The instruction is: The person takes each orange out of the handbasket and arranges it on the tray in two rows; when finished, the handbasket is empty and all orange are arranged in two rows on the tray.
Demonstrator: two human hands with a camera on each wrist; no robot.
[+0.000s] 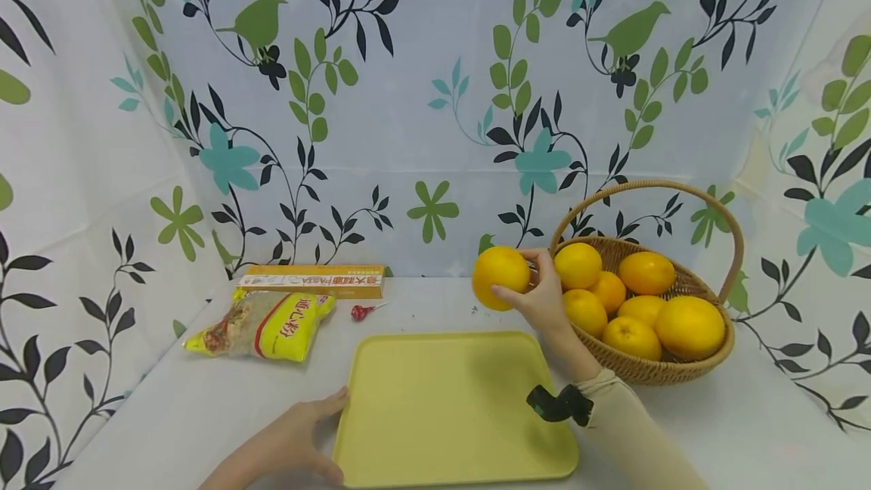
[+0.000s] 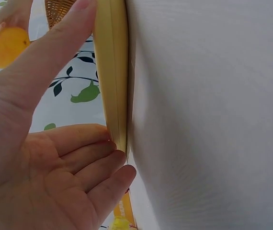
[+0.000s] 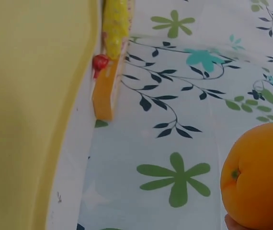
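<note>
My right hand (image 1: 547, 299) grips an orange (image 1: 499, 277) between thumb and fingers, raised above the far right corner of a yellow tray (image 1: 456, 414). The same orange (image 3: 258, 175) fills the lower right of the right wrist view, where only a fingertip shows beneath it. At the tray's left edge, my left hand (image 1: 299, 433) rests with its thumb and fingers spread and nearly straight. The left wrist view shows these fingertips (image 2: 108, 170) against the tray's side. Several more oranges lie in a wicker basket (image 1: 649, 375) to the right of the tray.
The basket's tall handle (image 1: 646, 184) arches above it. Back left on the white table lie a yellow printed food bag (image 1: 272, 325), a long orange box (image 1: 316, 280) and a red lollipop (image 1: 361, 312). A patterned cloth (image 1: 408, 134) hangs behind the table.
</note>
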